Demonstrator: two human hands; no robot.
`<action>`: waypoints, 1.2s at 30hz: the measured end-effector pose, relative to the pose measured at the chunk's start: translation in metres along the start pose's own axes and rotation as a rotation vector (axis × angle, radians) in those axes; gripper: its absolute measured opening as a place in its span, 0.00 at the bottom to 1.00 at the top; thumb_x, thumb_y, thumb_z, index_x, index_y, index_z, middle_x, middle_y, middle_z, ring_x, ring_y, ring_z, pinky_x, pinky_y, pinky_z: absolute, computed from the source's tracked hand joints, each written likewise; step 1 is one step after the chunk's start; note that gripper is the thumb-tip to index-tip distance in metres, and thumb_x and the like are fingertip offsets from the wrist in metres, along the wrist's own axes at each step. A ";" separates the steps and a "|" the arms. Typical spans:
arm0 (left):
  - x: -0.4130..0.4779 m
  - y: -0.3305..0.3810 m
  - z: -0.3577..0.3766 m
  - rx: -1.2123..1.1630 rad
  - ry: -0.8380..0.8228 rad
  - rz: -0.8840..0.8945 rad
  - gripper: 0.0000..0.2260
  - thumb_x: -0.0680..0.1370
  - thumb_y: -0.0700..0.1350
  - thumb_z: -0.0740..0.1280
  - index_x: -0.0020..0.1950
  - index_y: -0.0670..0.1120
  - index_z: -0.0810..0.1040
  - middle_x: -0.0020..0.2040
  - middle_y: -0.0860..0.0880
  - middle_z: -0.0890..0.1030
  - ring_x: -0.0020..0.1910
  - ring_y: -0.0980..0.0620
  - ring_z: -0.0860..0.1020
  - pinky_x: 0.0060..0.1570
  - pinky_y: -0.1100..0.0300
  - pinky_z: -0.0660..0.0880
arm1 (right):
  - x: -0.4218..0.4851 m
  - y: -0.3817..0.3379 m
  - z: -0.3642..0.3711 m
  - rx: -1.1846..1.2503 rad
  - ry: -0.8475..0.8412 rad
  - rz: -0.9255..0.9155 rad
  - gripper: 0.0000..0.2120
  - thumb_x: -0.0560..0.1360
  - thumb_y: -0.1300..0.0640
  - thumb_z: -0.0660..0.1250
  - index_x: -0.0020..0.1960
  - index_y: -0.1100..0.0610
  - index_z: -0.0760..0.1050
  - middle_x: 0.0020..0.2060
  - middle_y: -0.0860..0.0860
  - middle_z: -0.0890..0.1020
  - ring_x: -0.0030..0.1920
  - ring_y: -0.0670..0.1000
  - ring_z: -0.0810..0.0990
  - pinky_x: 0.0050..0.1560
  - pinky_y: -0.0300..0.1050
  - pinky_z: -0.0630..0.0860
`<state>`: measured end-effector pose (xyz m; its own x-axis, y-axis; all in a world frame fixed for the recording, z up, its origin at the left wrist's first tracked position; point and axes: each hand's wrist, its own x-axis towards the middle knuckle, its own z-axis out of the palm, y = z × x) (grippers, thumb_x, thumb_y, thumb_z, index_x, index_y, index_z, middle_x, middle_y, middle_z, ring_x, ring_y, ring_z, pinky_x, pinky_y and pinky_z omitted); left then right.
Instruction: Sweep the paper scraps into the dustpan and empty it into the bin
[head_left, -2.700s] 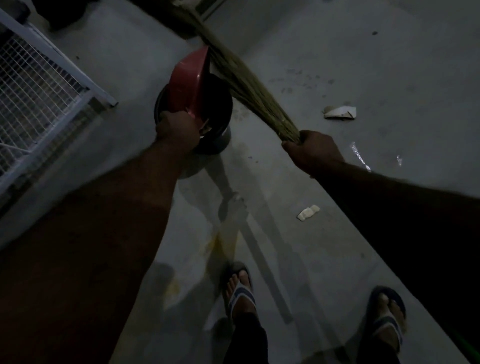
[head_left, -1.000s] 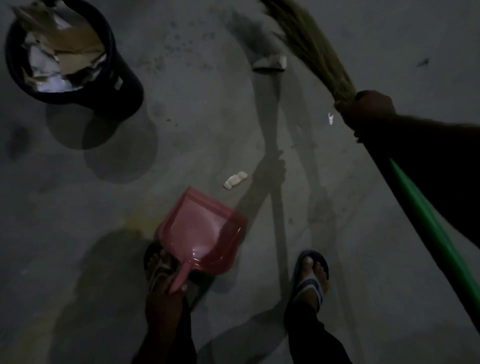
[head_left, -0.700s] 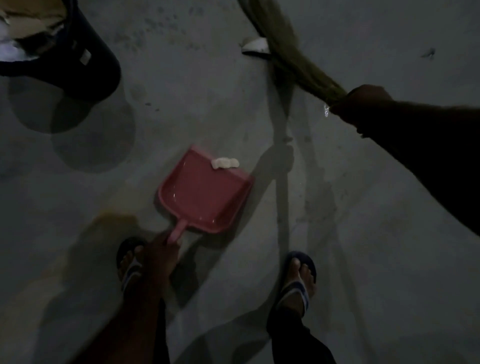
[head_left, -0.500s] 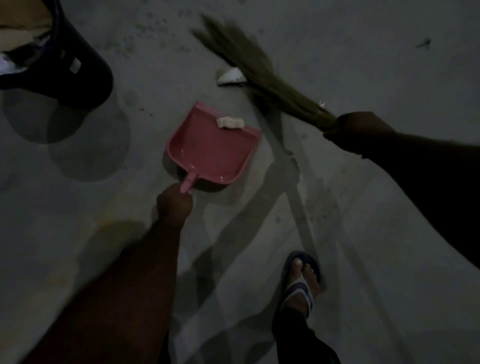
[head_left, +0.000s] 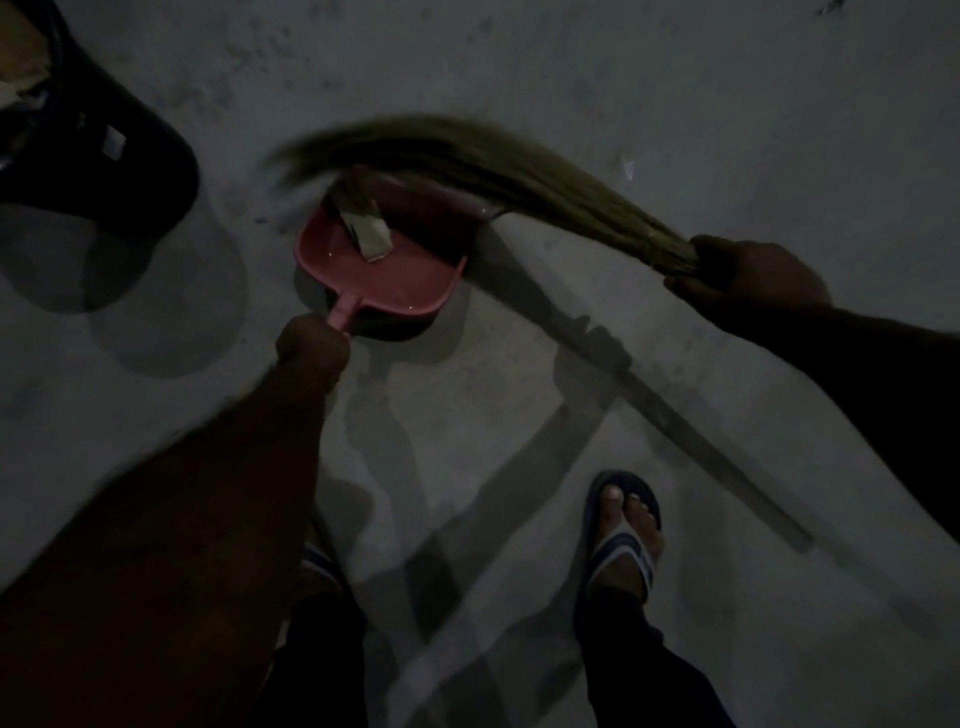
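The dustpan (head_left: 395, 275) is being held down at the floor (head_left: 675, 93) by the left hand (head_left: 311, 345), its fingers curled tight round the handle. The broom (head_left: 519, 174) is being gripped by the right hand (head_left: 748, 275), with blurred bristles over the dustpan's far edge. A scrap (head_left: 366, 231) is lying in the dustpan. The bin (head_left: 104, 176) is standing nearby, at the left.

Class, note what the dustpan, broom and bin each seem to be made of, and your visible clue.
The dustpan is probably moulded plastic: uniform pink, smooth, small glossy highlights near the rim. The broom seems dried grass or similar plant fibre: thin tan strands bound into a bundle. The bin is likely plastic: dark smooth wall, faint sheen, though dim light leaves it open.
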<state>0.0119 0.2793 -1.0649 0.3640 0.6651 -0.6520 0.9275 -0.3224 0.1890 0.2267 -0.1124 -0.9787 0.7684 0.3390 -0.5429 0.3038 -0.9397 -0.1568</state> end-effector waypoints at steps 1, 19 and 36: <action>0.000 -0.001 -0.001 0.049 0.009 0.028 0.06 0.76 0.42 0.63 0.41 0.45 0.78 0.43 0.42 0.80 0.50 0.38 0.82 0.51 0.47 0.80 | 0.000 0.000 -0.003 0.012 0.034 0.011 0.22 0.78 0.36 0.62 0.65 0.49 0.73 0.50 0.58 0.82 0.48 0.61 0.80 0.47 0.55 0.80; -0.058 0.071 -0.039 0.203 0.000 0.290 0.15 0.79 0.45 0.61 0.55 0.35 0.79 0.53 0.32 0.80 0.54 0.32 0.79 0.54 0.47 0.75 | -0.025 -0.006 -0.037 0.231 -0.146 -0.047 0.20 0.77 0.36 0.63 0.62 0.45 0.76 0.48 0.52 0.82 0.49 0.55 0.80 0.47 0.47 0.76; -0.115 0.328 -0.059 0.199 0.026 0.549 0.13 0.76 0.47 0.65 0.53 0.40 0.81 0.51 0.37 0.83 0.52 0.37 0.79 0.52 0.49 0.75 | -0.028 0.210 -0.243 0.236 0.170 0.389 0.21 0.78 0.38 0.64 0.61 0.53 0.76 0.44 0.56 0.80 0.42 0.56 0.76 0.42 0.47 0.75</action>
<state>0.2792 0.1369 -0.8847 0.7914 0.3800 -0.4788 0.5694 -0.7431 0.3514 0.4062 -0.3081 -0.7960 0.8870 -0.0553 -0.4584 -0.1448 -0.9760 -0.1625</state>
